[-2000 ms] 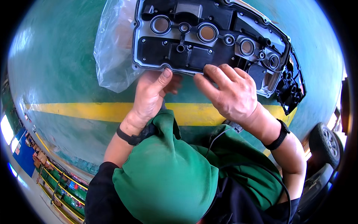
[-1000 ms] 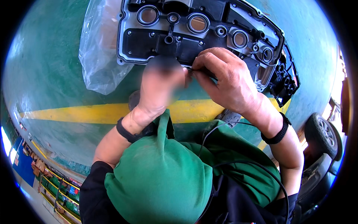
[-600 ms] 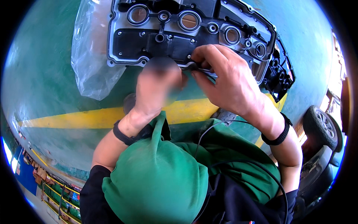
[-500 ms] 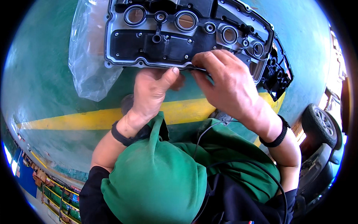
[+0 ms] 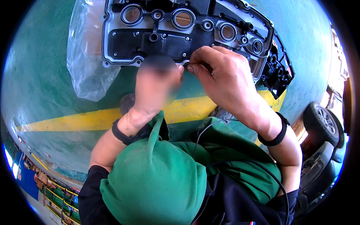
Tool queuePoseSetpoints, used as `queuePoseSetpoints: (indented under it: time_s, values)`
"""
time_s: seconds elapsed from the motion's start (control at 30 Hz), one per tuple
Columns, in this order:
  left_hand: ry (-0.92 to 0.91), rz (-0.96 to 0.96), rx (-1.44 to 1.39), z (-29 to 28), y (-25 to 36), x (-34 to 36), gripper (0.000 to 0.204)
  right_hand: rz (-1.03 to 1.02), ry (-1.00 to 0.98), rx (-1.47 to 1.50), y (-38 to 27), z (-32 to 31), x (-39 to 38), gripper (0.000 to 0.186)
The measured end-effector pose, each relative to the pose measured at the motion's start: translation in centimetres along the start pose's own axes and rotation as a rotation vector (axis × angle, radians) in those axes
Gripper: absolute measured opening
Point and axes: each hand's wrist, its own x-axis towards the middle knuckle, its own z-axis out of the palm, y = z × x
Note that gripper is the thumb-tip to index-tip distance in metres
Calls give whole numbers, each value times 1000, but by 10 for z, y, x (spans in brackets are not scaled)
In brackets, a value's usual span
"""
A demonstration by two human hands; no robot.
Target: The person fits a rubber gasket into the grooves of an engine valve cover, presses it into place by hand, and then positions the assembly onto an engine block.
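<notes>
An engine valve cover [image 5: 125,42] in silver and black, with several round ringed openings, lies at the top of the view. At its near edge my right hand [image 5: 229,77] is closed, thumb and forefinger pinching a black rubber gasket [image 5: 187,65]. Only a short bit of the gasket shows between the fingertips. Close by on the left is my left hand [image 5: 154,90], its thumb tip next to the pinched spot. Its other fingers are smeared or hidden, so their grip cannot be made out.
Clear plastic wrapping [image 5: 88,75] lies left of the cover. A second black engine part [image 5: 279,71] sits at its right end. A yellow stripe [image 5: 75,120] crosses the green floor. A car wheel [image 5: 323,123] stands at the far right, racks [image 5: 62,200] at the lower left.
My left hand has turned and risen toward the cover's edge. My right hand stays at the edge, its fingertips shifted slightly left. The gasket strip that showed under them is now mostly covered.
</notes>
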Motion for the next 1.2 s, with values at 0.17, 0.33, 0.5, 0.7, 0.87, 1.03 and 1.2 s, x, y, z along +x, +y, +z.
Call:
queuePoseSetpoints:
  time_s: [0.17, 0.33, 0.5, 0.7, 0.87, 1.03, 1.2]
  values:
    - [32, 53, 72, 1, -2, 1, 15, -57, 8, 129, 2, -9, 0, 8]
    - [47, 89, 135, 6, -2, 0, 14, -79, -1, 94, 6, -8, -2, 8]
    - [42, 118, 166, 5, -6, 1, 14, -206, 56, 47, 5, 1, -4, 8]
    - [70, 93, 135, 10, -3, 1, 19, 28, 64, 122, 5, -3, -6, 9]
    - [53, 124, 140, 8, -4, 4, 20, -42, 60, 74, 6, -2, 1, 7]
    - [48, 237, 349, 9, -11, 4, 21, -39, 45, 67, 4, 0, 4, 7]
    - [73, 125, 134, 12, -6, 4, 23, -62, 31, 97, 7, -2, -2, 13]
